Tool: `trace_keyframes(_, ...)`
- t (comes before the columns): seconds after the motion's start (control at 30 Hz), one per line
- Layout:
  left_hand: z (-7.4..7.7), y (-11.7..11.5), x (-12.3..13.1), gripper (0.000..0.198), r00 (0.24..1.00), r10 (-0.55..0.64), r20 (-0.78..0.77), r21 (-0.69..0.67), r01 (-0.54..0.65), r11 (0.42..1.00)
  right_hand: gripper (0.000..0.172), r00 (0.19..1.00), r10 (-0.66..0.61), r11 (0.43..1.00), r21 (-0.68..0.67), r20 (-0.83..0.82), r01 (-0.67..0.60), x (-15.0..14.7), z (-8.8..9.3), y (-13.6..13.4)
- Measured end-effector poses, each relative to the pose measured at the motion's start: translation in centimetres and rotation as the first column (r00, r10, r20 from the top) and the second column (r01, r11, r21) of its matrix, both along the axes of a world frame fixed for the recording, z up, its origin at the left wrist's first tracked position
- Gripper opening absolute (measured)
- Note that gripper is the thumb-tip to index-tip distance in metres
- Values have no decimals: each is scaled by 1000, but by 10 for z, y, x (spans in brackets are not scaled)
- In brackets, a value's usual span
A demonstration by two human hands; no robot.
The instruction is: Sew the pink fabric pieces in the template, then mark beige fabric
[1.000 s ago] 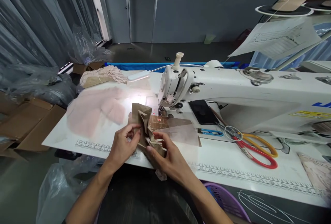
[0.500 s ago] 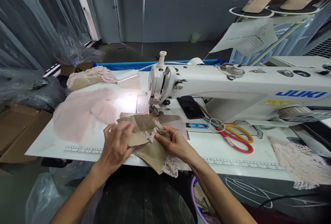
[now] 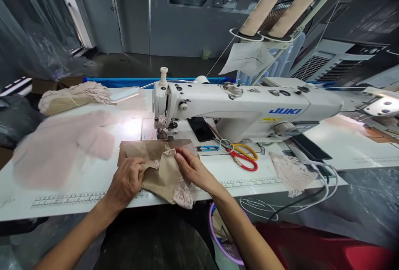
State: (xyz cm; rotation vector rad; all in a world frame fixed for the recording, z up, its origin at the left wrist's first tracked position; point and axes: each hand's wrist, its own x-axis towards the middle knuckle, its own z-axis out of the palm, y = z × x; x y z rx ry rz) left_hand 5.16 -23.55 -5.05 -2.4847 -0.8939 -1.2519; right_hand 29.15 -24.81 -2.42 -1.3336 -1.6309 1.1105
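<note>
Brown paper (image 3: 168, 174) with pinkish lace (image 3: 183, 195) along it lies in front of the sewing machine (image 3: 218, 108). My left hand (image 3: 128, 178) is closed on the paper's left side, with its fingertips curled out of sight. At the upper right edge of the paper, my right hand (image 3: 191, 168) pinches a raised fold between thumb and fingers. Part of the lace hangs toward the table's front edge, below my right hand. Under the needle area, behind the paper, a translucent brownish sheet (image 3: 187, 144) lies flat.
Right of the work are blue thread snips (image 3: 208, 148), scissors with red and yellow handles (image 3: 246, 163), a dark phone (image 3: 201, 128) and a lace piece (image 3: 291, 174). Sheer pink fabric (image 3: 62, 149) covers the left tabletop. A purple-rimmed basket (image 3: 212, 232) stands below the front edge.
The view has swung to the right. My left hand has gone from loosely raised fingers to a closed grip, and my right hand now lifts a fold at the paper's edge.
</note>
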Motion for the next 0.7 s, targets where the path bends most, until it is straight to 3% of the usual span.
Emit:
trace_keyframes(0.17, 5, -1, -4, 23, 994, -20, 111, 20, 18, 1000, 59, 994, 3, 1000, 22, -106, 0, -4, -2, 3)
trace_keyframes(0.27, 8, -4, -8, 29, 991, -2, 131, -55, 9, 998, 54, 985, 110, 994, 36, -129, -107, -5, 4, -1)
trace_keyframes(0.37, 8, -7, -14, 22, 986, -80, 146, -125, 98, 987, 81, 980, 194, 978, 66, 35, -196, -4, 7, -6)
trace_keyframes(0.43, 7, -10, -18, 17, 974, -201, 107, -159, 216, 963, 87, 975, 139, 981, 108, 172, -159, -3, 6, -4)
trace_keyframes(0.5, 8, -13, -25, 18, 951, -309, 10, -198, 304, 932, 77, 968, 35, 985, 154, 250, -76, 0, 5, 1)
trace_keyframes(0.57, 9, -16, -33, 13, 929, -348, -128, -227, 314, 922, 67, 957, -63, 980, 201, 284, 5, 5, 4, 6)
trace_keyframes(0.7, 7, -23, -45, 63, 913, -285, -292, -264, 210, 942, 60, 947, -122, 968, 247, 298, 47, 11, 0, 9)
